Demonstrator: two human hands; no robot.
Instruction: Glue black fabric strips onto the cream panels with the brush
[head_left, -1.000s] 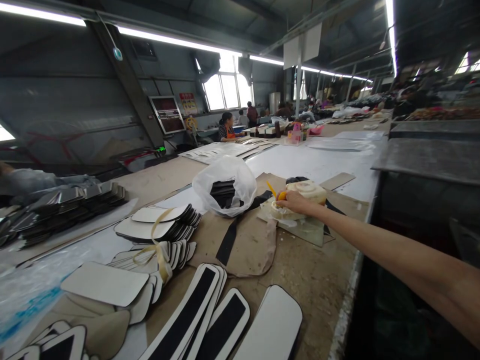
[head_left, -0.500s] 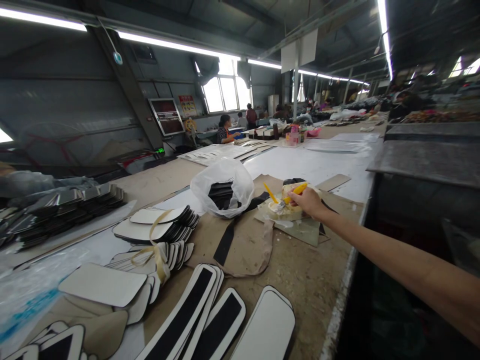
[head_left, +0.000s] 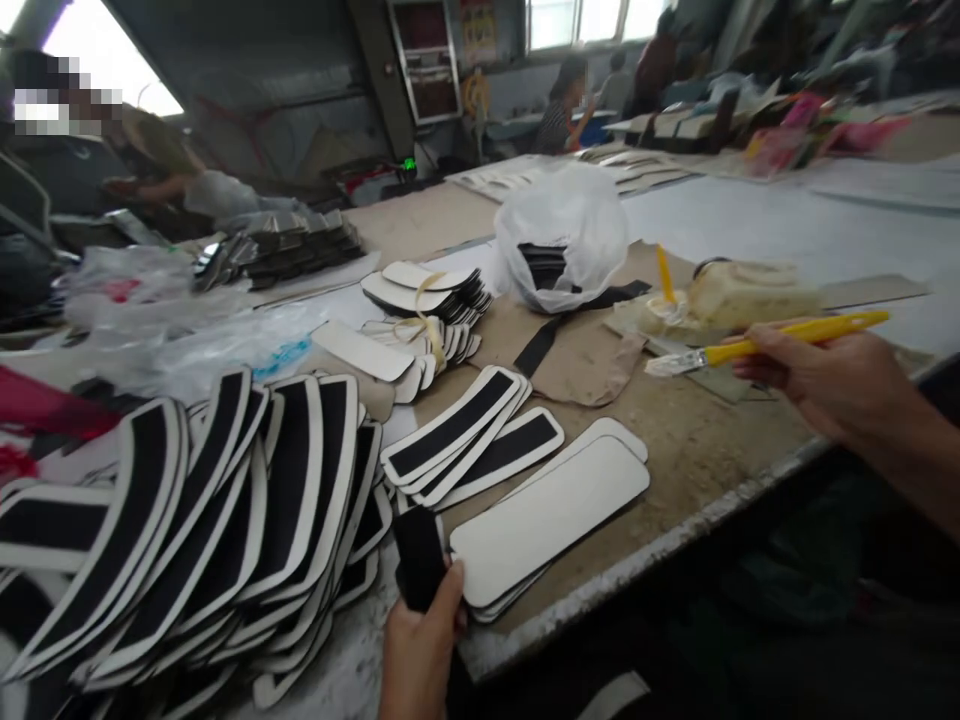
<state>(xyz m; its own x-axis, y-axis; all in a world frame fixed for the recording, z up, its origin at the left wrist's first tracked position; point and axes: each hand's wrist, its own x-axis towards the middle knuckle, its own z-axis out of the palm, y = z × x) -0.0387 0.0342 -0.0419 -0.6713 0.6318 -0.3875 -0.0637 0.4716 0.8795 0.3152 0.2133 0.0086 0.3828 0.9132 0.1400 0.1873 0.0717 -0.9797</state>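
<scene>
My right hand [head_left: 817, 375] is closed around a yellow-handled brush [head_left: 750, 347], its bristles coated white and pointing left above the bench. At the lower middle, my left hand [head_left: 424, 640] grips a black strip [head_left: 420, 555] that stands up from the fist. Just right of that hand lie stacked white rounded panels [head_left: 555, 510]. Beyond them are white pieces with black centre bands [head_left: 454, 425]. A second yellow handle [head_left: 664, 272] rises from a glue-smeared container [head_left: 667, 312], beside a cream-coloured bottle [head_left: 742, 290] lying on its side.
A large pile of black-and-white curved pieces [head_left: 292, 490] covers the left. Behind are a banded stack [head_left: 427, 290] and a plastic bag [head_left: 562, 230] holding black pieces. The bench edge [head_left: 660, 520] runs diagonally. A person [head_left: 150, 150] is at the far left.
The view has swung left and down. My right hand has lifted the brush away from the glue container towards me. My left hand with the black strip has come into view.
</scene>
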